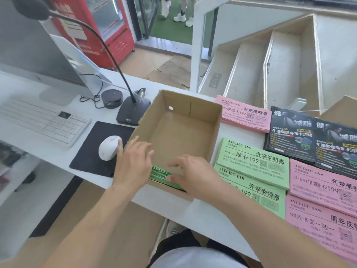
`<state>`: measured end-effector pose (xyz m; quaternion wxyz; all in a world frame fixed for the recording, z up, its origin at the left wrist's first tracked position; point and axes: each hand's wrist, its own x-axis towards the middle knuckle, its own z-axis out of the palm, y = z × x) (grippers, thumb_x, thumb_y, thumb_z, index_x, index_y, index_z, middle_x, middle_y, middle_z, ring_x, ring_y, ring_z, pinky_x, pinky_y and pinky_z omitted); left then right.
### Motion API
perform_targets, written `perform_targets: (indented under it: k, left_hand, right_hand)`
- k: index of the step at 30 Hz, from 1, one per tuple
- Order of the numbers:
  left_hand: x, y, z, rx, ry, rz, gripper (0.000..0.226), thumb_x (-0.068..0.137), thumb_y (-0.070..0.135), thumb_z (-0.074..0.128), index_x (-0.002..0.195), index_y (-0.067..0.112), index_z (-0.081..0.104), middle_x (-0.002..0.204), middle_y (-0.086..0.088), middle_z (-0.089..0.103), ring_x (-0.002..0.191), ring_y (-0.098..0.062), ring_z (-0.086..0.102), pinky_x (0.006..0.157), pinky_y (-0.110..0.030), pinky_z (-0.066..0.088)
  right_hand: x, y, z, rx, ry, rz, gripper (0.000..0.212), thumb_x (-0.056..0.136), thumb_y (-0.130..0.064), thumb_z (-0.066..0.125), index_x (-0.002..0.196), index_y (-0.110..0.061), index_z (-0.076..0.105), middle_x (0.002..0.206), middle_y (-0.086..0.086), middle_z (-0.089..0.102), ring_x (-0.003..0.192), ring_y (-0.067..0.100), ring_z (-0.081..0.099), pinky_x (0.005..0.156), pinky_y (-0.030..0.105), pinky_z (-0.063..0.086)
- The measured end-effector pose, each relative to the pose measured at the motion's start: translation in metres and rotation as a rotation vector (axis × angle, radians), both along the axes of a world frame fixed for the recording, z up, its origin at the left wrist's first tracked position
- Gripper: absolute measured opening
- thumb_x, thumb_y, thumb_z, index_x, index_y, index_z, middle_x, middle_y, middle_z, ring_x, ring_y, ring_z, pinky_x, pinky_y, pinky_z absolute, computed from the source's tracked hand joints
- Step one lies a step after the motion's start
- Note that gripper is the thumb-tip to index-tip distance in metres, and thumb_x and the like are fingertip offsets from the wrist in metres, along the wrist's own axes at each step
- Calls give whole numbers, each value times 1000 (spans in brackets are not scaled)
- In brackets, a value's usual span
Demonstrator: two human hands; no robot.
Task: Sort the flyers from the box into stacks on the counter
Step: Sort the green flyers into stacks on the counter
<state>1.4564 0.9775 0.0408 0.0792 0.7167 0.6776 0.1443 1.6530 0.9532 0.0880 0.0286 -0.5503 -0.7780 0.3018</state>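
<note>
Both hands are reaching into the plain brown cardboard box standing on the smooth white table. The left hand is lying flat along the box's near left wall, fingers straight and holding nothing. The right hand is hovering with fingers spread and loose, just above a thin green-edged flyer bundle lying under them against the near wall. Right of those fingers, flat rectangular green stacks, pink stacks and glossy black flyers are lying on the table.
</note>
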Motion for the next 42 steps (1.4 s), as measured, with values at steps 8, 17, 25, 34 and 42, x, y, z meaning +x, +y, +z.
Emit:
perform_targets:
  k: [8, 17, 25, 34, 42]
  left_hand:
    - [1, 4, -1, -80, 12, -9, 38, 103, 49, 41, 129, 30, 61, 139, 12, 57, 149, -16, 27, 123, -51, 10]
    - [-3, 3, -3, -96, 6, -47, 45, 105, 52, 26, 129, 35, 60, 141, 14, 55, 150, -19, 24, 121, -52, 12]
    - [-4, 1, -7, -57, 50, -62, 51, 105, 52, 23, 145, 30, 47, 160, 1, 36, 153, -19, 19, 121, -54, 12]
    - [4, -12, 10, 213, -390, 68, 78, 98, 55, 49, 158, 14, 21, 167, -1, 18, 155, -13, 5, 126, -48, 2]
    - [68, -28, 34, 80, -494, -412, 103, 80, 54, 74, 159, 15, 21, 167, 3, 16, 155, -12, 12, 120, -49, 28]
  right_hand:
    - [1, 31, -10, -274, 11, -17, 43, 91, -56, 67, 125, -31, 68, 115, -11, 74, 102, 12, 66, 78, 27, 47]
    - [4, 51, -6, -388, -42, 53, 36, 94, -54, 64, 124, -34, 68, 107, -18, 72, 90, 11, 66, 70, 22, 48]
    - [-17, 46, -11, -195, -402, 113, 38, 88, -17, 57, 124, -30, 60, 101, -2, 71, 89, 29, 63, 69, 33, 50]
    - [-4, 27, 12, 83, -280, -44, 26, 101, -31, 48, 126, -34, 55, 105, 2, 73, 94, 35, 67, 66, 37, 44]
    - [48, 11, 56, -34, 467, -500, 27, 98, -23, 62, 102, -49, 67, 88, -14, 75, 81, 15, 69, 75, 37, 56]
